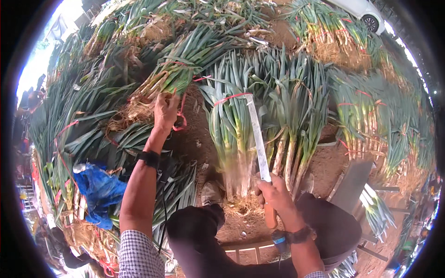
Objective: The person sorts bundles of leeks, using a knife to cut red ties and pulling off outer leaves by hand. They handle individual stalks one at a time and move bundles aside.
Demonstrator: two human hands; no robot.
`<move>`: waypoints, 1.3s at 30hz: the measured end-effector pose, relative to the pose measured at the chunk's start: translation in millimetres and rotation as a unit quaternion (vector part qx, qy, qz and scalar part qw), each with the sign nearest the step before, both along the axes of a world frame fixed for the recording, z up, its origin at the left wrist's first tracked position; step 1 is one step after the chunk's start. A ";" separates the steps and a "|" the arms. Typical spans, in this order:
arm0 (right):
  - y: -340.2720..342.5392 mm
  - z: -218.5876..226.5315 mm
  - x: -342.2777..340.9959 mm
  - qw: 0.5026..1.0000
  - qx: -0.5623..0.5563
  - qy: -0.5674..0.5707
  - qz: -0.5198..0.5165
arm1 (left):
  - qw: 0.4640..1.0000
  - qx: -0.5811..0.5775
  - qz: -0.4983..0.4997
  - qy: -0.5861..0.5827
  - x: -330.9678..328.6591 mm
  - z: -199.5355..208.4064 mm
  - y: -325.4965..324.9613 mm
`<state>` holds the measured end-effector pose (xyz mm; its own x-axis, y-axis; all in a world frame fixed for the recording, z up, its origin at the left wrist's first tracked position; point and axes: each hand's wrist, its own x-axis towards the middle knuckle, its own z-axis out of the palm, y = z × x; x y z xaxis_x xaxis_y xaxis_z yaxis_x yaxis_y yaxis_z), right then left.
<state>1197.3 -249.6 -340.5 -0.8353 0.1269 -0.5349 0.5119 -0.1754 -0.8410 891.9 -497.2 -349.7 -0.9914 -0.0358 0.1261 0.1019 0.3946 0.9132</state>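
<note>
My right hand [277, 197] is wrapped round the orange-brown handle of a long knife [258, 136]. The narrow blade points away from me, its squarish tip beside the red tie [233, 97] on an upright bunch of leeks [237, 134]. Closer to me, the bunch's pale stems end in tangled roots [245, 206] between my feet. My left hand [166, 110] is reached out with curled fingers at the root end of another tied bunch [185, 62], lying tilted. A loose red strip [181, 121] hangs beside that hand; what the fingers grip is hidden.
More leeks [303, 102] stand right of the middle bunch. Tied bunches [366, 118] spread across the right and far ground. Blue plastic sheeting [98, 190] lies on leeks at the left. A wooden frame [352, 185] stands near my right knee, and a white car [366, 14] is far right.
</note>
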 end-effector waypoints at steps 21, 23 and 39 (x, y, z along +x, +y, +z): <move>54.8 -28.3 -58.9 0.991 -0.085 -0.094 0.040 | 0.908 -0.337 -0.245 0.046 -94.1 -174.7 170.6; 55.5 -21.8 -60.5 0.990 -0.086 -0.099 0.044 | 0.916 -0.310 -0.256 -0.003 -101.2 -167.7 165.2; 58.5 46.8 -103.0 0.995 0.075 -0.050 -0.037 | 0.946 0.089 -0.270 -0.153 -85.6 -151.2 114.9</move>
<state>1094.3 -191.0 -293.8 -0.7647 0.2697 -0.5852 0.5845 -0.0921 -0.8062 806.4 -382.2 -500.9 -0.8600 0.4934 -0.1304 -0.0349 0.1981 0.9796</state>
